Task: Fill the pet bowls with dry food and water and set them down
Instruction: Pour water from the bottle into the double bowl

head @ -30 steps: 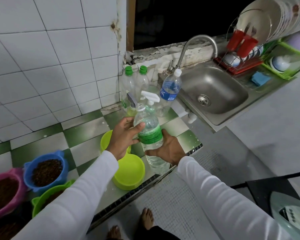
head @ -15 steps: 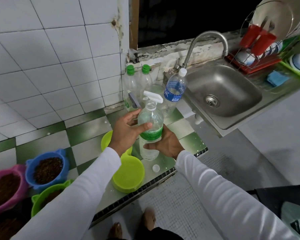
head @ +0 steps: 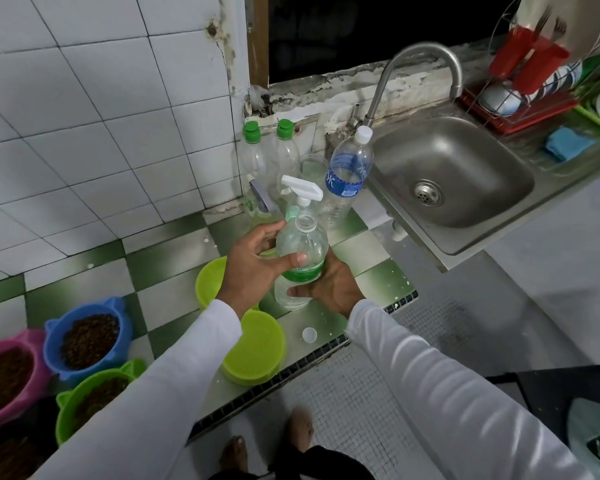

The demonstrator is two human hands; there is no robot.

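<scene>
Head view: we hold the open water bottle [head: 300,258] in both hands. Our left hand [head: 257,268] wraps the upper body, thumb across the front; our right hand [head: 329,284] cups the lower body from behind. Bottle stands near upright, long axis vertical, mouth up and uncapped. Its white cap [head: 309,335] lies on the counter [head: 174,292] just below-right of the grip.

The two empty lime bowls [head: 253,348] sit directly under and left of the bottle, the near one partly hidden by our left sleeve [head: 174,382]. So the pour goes down-left; left hand is nearer, and we judge a tilt toward that side fills them. Water level looks low, hard to tell.

Further left, the blue bowl [head: 89,337], pink bowl [head: 7,375] and green bowl [head: 94,396] already hold dry kibble. Spare bottles [head: 347,174] stand behind, sink [head: 447,168] to the right.
</scene>
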